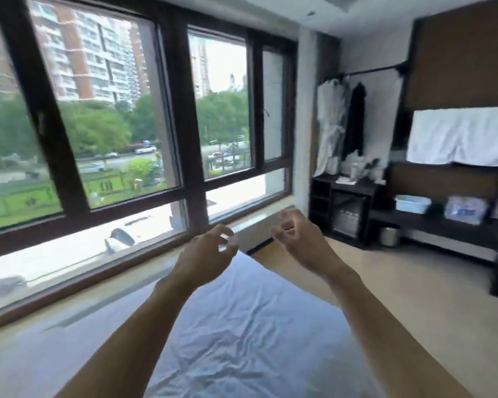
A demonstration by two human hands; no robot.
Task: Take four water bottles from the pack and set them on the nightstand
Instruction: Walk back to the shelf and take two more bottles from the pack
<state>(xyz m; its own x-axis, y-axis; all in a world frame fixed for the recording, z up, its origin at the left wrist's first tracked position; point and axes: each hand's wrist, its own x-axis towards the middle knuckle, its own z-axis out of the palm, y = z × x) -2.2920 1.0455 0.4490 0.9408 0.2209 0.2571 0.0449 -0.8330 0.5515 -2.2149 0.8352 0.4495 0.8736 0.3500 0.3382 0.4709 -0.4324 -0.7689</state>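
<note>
The pack of water bottles, wrapped in clear plastic, sits on a dark low bench by the far right wall. Both my arms are stretched out over the bed. My left hand holds nothing, its fingers curled and apart. Beside it, my right hand is also bare, fingers loosely curled with gaps between them. The two hands are far from the pack, across the room. No nightstand is in view.
A white bed fills the foreground below my arms. A large dark-framed window spans the left. A light blue basin stands on the bench, a small metal bin and a dark cabinet beside it. Robes hang above.
</note>
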